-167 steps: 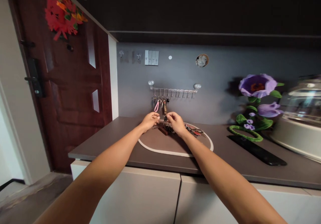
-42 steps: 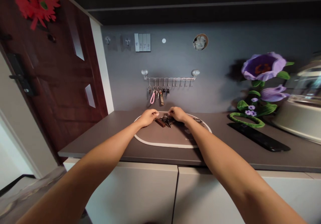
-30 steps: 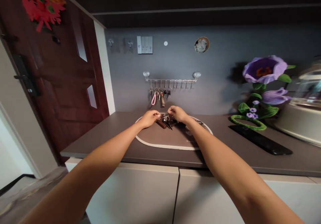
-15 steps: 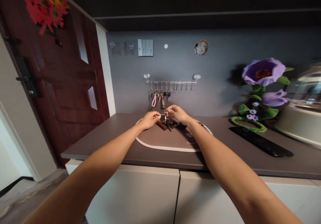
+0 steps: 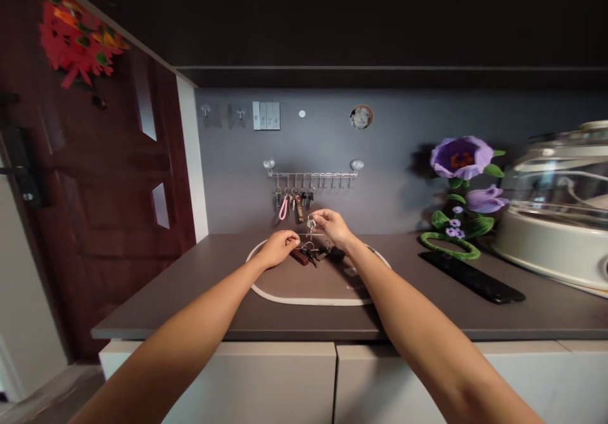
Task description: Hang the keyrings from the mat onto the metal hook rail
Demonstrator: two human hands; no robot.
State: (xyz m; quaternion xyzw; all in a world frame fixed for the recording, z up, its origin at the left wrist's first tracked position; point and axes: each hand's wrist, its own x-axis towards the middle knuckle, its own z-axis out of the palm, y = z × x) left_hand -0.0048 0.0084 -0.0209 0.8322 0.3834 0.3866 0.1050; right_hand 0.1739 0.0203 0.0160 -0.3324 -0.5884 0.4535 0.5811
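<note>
My right hand (image 5: 332, 226) pinches a small bunch of silver keys (image 5: 311, 224) by the ring above a brown mat (image 5: 304, 286) with a pale border. My left hand (image 5: 281, 248) is close beside it, lower, thumb and fingers pressed together; what they hold, if anything, is hidden. Just below the left fingertips a brown fob (image 5: 299, 256) and dark keys (image 5: 312, 257) rest on the mat, a metal ring by them. More dark keys (image 5: 337, 255) lie partly behind my right wrist.
A clear hook rail (image 5: 313, 175) on the grey wall carries several keys and a pink loop strap (image 5: 284, 208) on its left hooks. To the right are purple artificial flowers (image 5: 462, 158), a black flat object (image 5: 471, 277) and a cream appliance (image 5: 553, 237). A dark cabinet (image 5: 332, 25) overhangs the counter.
My right hand has raised the silver keys away from the left fingers and the things on the mat. The left hand stays low by the brown fob. The camera view has shifted.
</note>
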